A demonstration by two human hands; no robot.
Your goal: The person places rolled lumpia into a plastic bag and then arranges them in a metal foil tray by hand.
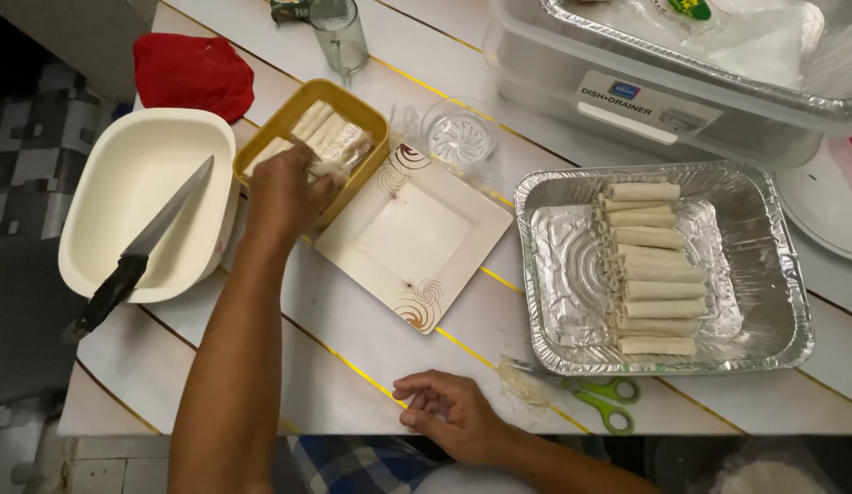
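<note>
White plank table (353,338), yellow seams. Left hand (284,187): fingers pinched on a pale wrapper (327,168) inside yellow container (371,114). Right hand (449,412): loosely curled, empty, on table edge near green-handled scissors (604,398). Foil tray (774,265): rolled wraps (650,270) stacked. Square plate (412,233) between container and tray.

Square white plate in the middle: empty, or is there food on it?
Empty: the square plate shows only bare white surface and brown swirl corners.

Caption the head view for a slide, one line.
Left hand reaches into yellow tub of wrappers; right hand rests on table beside foil tray of rolls.
</note>
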